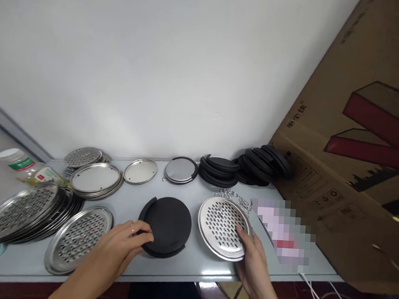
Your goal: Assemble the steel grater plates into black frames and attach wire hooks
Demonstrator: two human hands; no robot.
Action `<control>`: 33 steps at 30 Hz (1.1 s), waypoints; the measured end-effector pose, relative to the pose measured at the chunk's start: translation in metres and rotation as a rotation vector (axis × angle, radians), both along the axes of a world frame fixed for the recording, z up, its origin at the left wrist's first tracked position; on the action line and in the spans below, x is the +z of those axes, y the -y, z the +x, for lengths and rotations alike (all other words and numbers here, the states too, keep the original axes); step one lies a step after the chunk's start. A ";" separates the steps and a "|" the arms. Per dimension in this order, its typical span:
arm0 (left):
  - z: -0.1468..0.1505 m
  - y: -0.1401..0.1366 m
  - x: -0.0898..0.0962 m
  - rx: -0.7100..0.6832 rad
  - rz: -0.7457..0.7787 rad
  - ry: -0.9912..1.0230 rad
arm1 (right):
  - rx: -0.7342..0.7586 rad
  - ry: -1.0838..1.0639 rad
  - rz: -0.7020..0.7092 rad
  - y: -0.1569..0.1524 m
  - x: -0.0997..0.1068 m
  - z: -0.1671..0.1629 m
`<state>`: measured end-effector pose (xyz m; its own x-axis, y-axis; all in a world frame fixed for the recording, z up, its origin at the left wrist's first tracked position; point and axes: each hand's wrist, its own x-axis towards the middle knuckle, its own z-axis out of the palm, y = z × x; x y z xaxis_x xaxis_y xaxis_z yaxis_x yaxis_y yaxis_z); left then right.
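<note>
My left hand point(121, 246) pinches the left rim of a round black lid-like disc point(170, 226) lying on the table. Part of that disc's raised rim stands up loose at the upper left. In my right hand point(254, 259) is a round perforated metal grater plate point(222, 223), gripped at its right edge with the thumb on top and tilted a little. It seems doubled with another plate underneath. Another grater plate point(82, 239) lies left of my left forearm. Several small wire rings point(228, 194) are scattered just behind the held plate.
On the left stand a stack of grater plates point(27, 209), a stack of plain metal discs point(98, 178) and a jar point(19, 165). Along the wall are a single disc point(140, 171), a black-rimmed disc point(181, 170) and piles of black discs point(218, 171). A cardboard box point(354, 168) bounds the right.
</note>
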<state>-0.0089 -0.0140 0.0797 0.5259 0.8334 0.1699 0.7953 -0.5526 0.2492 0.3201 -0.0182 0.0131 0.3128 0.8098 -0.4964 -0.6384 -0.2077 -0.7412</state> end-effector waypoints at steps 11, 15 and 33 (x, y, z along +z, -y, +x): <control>-0.009 0.005 -0.045 -0.026 -0.144 0.174 | 0.282 0.239 0.119 0.003 0.015 -0.003; -0.007 0.015 -0.049 0.167 -0.197 0.223 | 0.356 0.369 0.208 -0.012 0.005 -0.016; 0.004 0.004 -0.081 0.265 -0.307 0.235 | 0.709 1.043 0.217 -0.041 0.006 -0.042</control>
